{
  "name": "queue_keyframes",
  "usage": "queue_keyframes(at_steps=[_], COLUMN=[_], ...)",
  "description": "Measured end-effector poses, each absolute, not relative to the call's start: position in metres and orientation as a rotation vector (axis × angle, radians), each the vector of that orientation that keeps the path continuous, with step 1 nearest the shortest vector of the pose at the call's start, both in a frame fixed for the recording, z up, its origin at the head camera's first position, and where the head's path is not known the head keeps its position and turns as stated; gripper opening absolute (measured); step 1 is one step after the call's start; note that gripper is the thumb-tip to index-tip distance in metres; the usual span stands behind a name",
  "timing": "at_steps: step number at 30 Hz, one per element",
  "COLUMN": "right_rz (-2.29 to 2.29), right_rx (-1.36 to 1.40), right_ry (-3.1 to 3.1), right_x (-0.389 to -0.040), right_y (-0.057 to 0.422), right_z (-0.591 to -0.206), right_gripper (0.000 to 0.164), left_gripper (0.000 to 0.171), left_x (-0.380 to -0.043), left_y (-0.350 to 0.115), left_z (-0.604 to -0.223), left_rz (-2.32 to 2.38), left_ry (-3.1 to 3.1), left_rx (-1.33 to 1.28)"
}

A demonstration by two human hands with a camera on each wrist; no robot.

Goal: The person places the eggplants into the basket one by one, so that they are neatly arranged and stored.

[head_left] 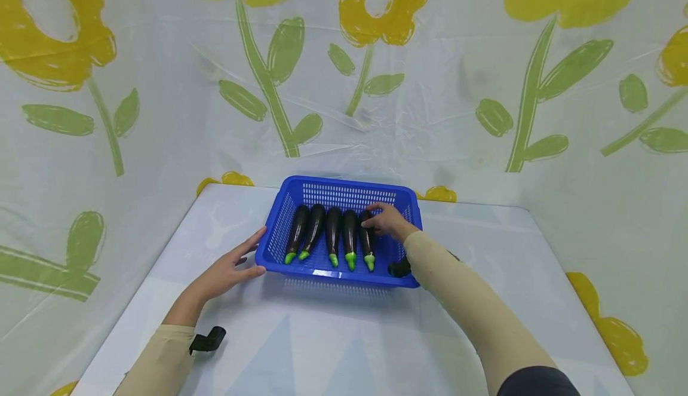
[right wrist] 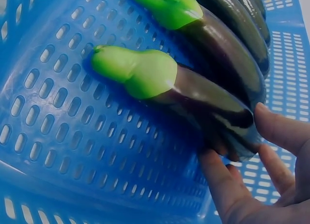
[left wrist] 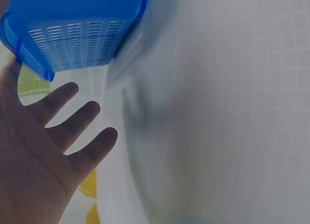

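Observation:
Several dark eggplants with green caps lie side by side in a blue plastic basket (head_left: 344,275), caps toward the front. The rightmost eggplant (head_left: 367,242) has my right hand (head_left: 388,221) at its far end. In the right wrist view, thumb and fingers (right wrist: 227,187) pinch that dark end from both sides, while the green cap (right wrist: 138,71) points away from the hand. My left hand (head_left: 228,270) is at the basket's left side, thumb and fingers spread, fingertips at the rim. The left wrist view shows the left palm (left wrist: 29,151) and extended fingers beside the basket wall (left wrist: 77,40).
The basket stands on a white table (head_left: 301,336) with pale blue shapes. A white curtain (head_left: 430,103) printed with yellow flowers and green leaves hangs behind and at both sides. A black wrist device (head_left: 208,340) sits on the left sleeve.

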State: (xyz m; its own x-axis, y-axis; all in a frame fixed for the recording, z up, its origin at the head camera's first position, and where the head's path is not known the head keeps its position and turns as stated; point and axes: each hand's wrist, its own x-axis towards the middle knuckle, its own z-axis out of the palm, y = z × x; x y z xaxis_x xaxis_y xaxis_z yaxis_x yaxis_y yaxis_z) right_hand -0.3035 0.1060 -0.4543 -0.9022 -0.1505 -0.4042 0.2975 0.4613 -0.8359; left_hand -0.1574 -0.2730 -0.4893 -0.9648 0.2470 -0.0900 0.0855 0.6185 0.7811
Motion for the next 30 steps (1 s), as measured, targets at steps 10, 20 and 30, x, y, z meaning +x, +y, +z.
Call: queue_keyframes(at_steps=[10,20,30], right_rz=[-1.442,-1.465,-1.523], right_rx=[0.106,0.054,0.005], right_ry=[2.272,2.288,2.269], right_x=[-0.3,-0.298,-0.297], right_y=[0.108,0.111,0.114], right_z=[-0.447,-0.44,-0.433], right_gripper=[0.055,0.054,0.049], left_gripper=[0.089,0.088,0.087], left_x=[-0.157,-0.156,-0.155], left_y=[-0.273,-0.273,-0.272], left_z=[-0.49,-0.489,-0.489], left_rz=[1.253,1.251,1.248], left_ry=[2.66,2.663,2.67], left_rx=[0.266,0.263,0.269])
